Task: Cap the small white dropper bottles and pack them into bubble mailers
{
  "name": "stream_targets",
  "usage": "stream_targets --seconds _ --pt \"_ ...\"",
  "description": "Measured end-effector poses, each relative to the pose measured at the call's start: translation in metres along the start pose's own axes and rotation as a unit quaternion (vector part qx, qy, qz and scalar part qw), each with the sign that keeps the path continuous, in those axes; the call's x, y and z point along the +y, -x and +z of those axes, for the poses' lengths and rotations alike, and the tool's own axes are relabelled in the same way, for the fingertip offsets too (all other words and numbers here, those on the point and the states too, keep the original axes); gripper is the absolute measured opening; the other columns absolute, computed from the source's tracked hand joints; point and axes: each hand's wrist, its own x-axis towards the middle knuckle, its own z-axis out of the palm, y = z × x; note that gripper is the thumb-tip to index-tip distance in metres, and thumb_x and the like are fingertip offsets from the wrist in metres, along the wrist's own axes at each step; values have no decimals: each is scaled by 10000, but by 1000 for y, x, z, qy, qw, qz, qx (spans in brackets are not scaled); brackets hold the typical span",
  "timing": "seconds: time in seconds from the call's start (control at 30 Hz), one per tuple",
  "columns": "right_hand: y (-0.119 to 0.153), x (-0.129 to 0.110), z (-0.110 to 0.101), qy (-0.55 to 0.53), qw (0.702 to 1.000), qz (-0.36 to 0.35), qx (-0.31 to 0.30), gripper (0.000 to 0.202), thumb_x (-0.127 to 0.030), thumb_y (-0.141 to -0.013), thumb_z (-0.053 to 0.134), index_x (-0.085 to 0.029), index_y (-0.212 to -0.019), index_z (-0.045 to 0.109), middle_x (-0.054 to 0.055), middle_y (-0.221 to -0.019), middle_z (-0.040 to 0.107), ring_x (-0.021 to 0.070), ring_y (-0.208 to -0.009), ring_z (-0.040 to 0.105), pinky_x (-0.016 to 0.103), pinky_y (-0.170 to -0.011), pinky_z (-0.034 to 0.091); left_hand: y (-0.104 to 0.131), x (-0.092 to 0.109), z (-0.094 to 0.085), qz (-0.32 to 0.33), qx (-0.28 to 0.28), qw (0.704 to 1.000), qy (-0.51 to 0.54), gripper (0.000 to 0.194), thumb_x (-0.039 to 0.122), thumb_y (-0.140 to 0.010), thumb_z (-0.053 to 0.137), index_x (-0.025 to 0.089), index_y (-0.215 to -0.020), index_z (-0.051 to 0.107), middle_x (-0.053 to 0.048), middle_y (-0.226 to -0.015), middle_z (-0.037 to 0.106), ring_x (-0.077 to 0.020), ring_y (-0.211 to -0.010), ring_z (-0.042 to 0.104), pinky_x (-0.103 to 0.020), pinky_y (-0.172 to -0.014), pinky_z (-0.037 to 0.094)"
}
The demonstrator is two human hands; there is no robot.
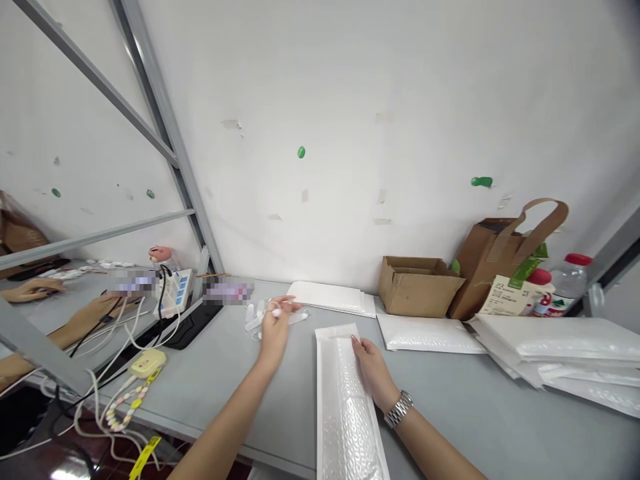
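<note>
A white bubble mailer lies lengthwise before me, its far end slightly raised. My right hand grips the mailer's right edge, thumb on top; a metal-band watch is on that wrist. Farther left, my left hand is raised over several small translucent plastic pieces on the grey table. Its fingers are bent around a small white piece, whose exact kind is too small to make out.
Flat white mailers lie by the wall, near an open cardboard box and a brown bag. More bubble mailers are piled right. Left are a power strip, cables, a yellow case, a metal frame and another person's hands.
</note>
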Motion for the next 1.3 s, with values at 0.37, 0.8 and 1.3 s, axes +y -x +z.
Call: stream_targets --seconds 0.37,0.8,1.3 --pt "-3 4 5 -30 999 12 -28 506 -670 -526 632 -191 -569 474 -38 -527 464 133 -508 412 256 -511 343 11 -44 56 -75 -209 975 28 460 613 -746 449 175 -846 546 -4 -688 577 -139 -647 578 -299 -681 469" --pt "-10 4 -1 -26 999 -31 -16 456 -624 -641 602 -172 -621 539 -25 -556 495 135 -541 428 246 -521 345 2 -43 38 -80 -168 978 -94 458 389 -629 661 168 -1016 556 12 -620 637 -182 -664 616 -269 -618 426" --pt "-4 -10 -5 -47 999 -18 1 409 -548 -636 670 -154 -735 714 21 -653 646 183 -670 535 277 -644 414 10 -39 40 -52 -200 972 -110 292 375 -740 572 196 -964 627 -13 -744 655 -176 -762 594 -306 -757 436"
